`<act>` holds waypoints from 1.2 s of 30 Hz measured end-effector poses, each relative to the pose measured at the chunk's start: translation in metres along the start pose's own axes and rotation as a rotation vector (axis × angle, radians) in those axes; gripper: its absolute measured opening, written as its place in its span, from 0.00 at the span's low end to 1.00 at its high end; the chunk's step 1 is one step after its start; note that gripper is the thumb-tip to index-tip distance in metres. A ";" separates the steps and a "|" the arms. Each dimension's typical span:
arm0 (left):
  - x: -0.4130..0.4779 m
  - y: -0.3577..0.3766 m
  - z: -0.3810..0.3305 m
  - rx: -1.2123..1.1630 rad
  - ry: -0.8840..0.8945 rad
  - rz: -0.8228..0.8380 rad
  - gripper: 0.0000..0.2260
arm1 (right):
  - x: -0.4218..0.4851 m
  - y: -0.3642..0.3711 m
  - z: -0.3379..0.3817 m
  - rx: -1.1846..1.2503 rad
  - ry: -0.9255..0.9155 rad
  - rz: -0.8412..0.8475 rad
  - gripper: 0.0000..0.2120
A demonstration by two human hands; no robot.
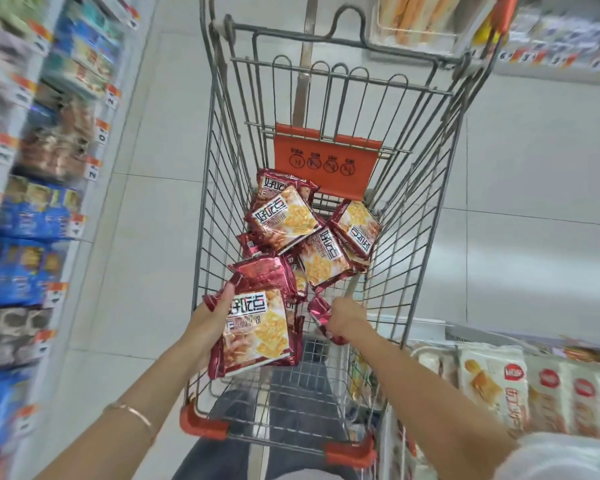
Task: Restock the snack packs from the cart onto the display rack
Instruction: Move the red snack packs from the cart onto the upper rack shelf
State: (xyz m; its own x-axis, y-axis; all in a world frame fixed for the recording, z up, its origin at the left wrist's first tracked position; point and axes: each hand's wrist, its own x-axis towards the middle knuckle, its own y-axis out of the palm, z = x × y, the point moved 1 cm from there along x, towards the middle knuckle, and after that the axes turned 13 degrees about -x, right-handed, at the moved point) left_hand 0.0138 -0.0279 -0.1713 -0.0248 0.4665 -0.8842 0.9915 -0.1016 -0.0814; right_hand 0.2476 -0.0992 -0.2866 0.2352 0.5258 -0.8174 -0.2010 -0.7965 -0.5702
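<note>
A wire shopping cart (222, 168) with orange corner guards stands in the aisle below me. Several red snack packs (284, 220) with yellow crackers printed on them lie heaped in its basket. My left hand (210, 322) grips a small stack of these packs (257, 334) at its left edge, thumb on top, just above the basket's near end. My right hand (345, 318) is inside the cart and pinches another red pack (317, 311) by its corner. The display rack (49, 202) with blurred blue and brown packs runs along the left.
An orange fold-down flap (326, 161) sits at the cart's far end. A lower shelf with white bread packs (492, 382) is at the right, close to the cart. Another shelf (551, 46) stands at the far right. Pale floor tiles (146, 237) lie between cart and left rack.
</note>
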 end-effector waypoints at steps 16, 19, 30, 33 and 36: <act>-0.057 -0.041 -0.028 -0.136 -0.062 0.325 0.40 | -0.236 -0.055 0.034 0.199 -0.433 -1.019 0.14; -0.076 -0.064 -0.045 -0.103 -0.048 0.429 0.36 | -0.269 -0.043 0.056 -0.154 -0.683 -1.045 0.17; -0.175 -0.085 -0.072 0.105 0.012 0.928 0.37 | -0.392 -0.069 0.056 0.196 -0.098 -1.316 0.25; -0.231 -0.053 -0.077 0.092 0.122 1.043 0.35 | -0.443 -0.080 0.045 1.146 0.096 -0.778 0.48; -0.297 -0.012 -0.078 0.183 0.199 1.229 0.32 | -0.501 -0.086 0.029 1.425 -0.018 -0.589 0.40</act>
State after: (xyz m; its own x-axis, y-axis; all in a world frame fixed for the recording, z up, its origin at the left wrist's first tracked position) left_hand 0.0192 -0.0965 0.1286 0.9361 0.0998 -0.3373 0.3128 -0.6748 0.6685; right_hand 0.1194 -0.2851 0.1694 0.5957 0.6648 -0.4508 -0.8009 0.4492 -0.3959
